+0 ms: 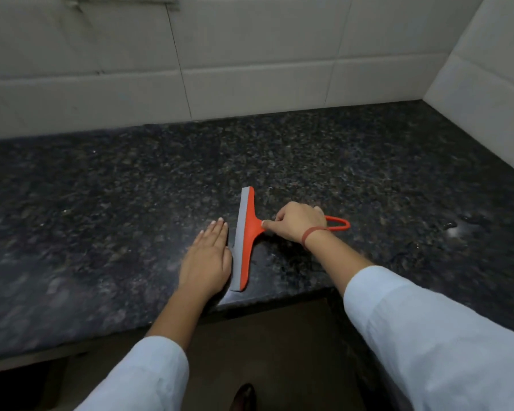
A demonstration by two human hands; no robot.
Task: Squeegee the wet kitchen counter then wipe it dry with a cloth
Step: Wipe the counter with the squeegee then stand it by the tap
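Observation:
An orange squeegee (247,232) with a grey rubber blade lies on the dark speckled granite counter (131,185), its blade running from the front edge toward the wall. My right hand (298,222) grips its looped orange handle. My left hand (207,259) rests flat on the counter, fingers together, touching the left side of the blade. A patch of water (460,225) glistens on the counter at the right. No cloth is in view.
White tiled walls (250,69) meet in a corner at the back right. The counter's front edge (264,301) steps in just below the squeegee. Below it is a dark floor with a shoe tip (244,396).

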